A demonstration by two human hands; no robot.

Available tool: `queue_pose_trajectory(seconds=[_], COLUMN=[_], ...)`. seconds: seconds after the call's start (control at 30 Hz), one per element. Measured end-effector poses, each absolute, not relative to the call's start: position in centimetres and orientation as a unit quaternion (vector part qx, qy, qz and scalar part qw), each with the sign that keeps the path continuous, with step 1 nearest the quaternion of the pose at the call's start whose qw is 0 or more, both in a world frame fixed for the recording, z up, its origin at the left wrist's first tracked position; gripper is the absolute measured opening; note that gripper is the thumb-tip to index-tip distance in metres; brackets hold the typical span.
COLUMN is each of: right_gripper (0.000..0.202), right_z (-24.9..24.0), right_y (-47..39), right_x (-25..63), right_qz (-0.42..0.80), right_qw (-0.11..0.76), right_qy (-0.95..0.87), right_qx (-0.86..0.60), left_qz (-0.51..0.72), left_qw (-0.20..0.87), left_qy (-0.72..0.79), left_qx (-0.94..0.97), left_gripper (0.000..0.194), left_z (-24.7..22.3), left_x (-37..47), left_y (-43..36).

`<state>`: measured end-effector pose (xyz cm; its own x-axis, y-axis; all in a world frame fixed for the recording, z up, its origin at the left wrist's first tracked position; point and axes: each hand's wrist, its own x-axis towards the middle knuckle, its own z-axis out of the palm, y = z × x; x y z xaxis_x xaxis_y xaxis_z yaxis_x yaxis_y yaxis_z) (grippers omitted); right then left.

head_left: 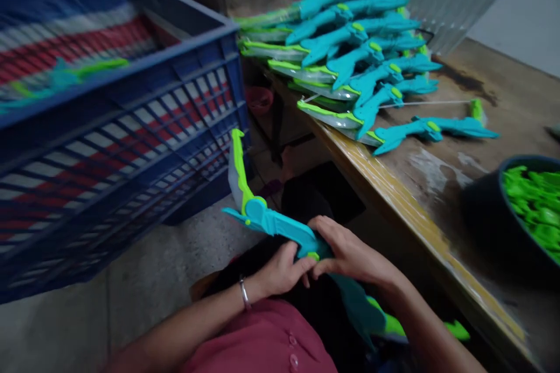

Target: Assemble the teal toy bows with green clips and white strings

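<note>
A turquoise and lime-green plastic toy bow point(280, 226) lies across the lap, one green limb pointing up and its other end down at the lower right. My left hand point(284, 268), with a metal bangle on the wrist, grips the middle of the bow with its thumb against the turquoise part. Close beside it, my right hand point(345, 250) is wrapped over the same middle section, thumb towards the green piece. Both sets of fingers are partly hidden around the bow.
Similar bows point(367, 58) lie stacked on the worktable point(437, 180) at the right. A black tub point(485, 210) there holds green parts. At the left stands a blue crate point(175, 93) with a striped lining and a bow inside. A pink bowl point(259, 99) sits beyond.
</note>
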<state>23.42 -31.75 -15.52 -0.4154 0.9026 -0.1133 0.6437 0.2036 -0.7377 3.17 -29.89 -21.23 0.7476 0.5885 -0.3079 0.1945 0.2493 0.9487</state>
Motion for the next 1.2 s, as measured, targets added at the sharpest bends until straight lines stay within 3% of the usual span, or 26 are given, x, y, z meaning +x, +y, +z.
queue_pose_trajectory(seconds=[0.13, 0.37, 0.77, 1.0, 1.2], right_gripper=[0.068, 0.054, 0.04, 0.035, 0.029], right_z=[-16.2, -18.4, -20.5, -18.5, -17.3], right_y=[-31.8, -34.6, -37.3, -35.3, -34.3], right_x=[23.9, 23.2, 23.1, 21.9, 19.4], right_qz=[0.429, 0.37, 0.126, 0.251, 0.313], right_qw=[0.194, 0.172, 0.241, 0.196, 0.186], right_qy=[-0.739, -0.713, -0.763, -0.742, -0.722], right_qx=[-0.482, -0.57, -0.586, -0.59, -0.588], left_qz=[0.109, 0.057, 0.092, 0.129, 0.159], left_qw=[0.782, 0.792, 0.623, 0.709, 0.805], left_qy=[0.289, 0.315, 0.393, 0.384, 0.342], left_qx=[0.542, 0.519, 0.67, 0.577, 0.458], left_gripper=[0.033, 0.041, 0.038, 0.025, 0.033], left_z=[-22.0, -22.0, -23.4, -24.1, -23.7], left_x=[2.3, 1.8, 2.9, 2.6, 0.7], left_y=[-29.8, -29.6, -31.1, -31.2, -30.8])
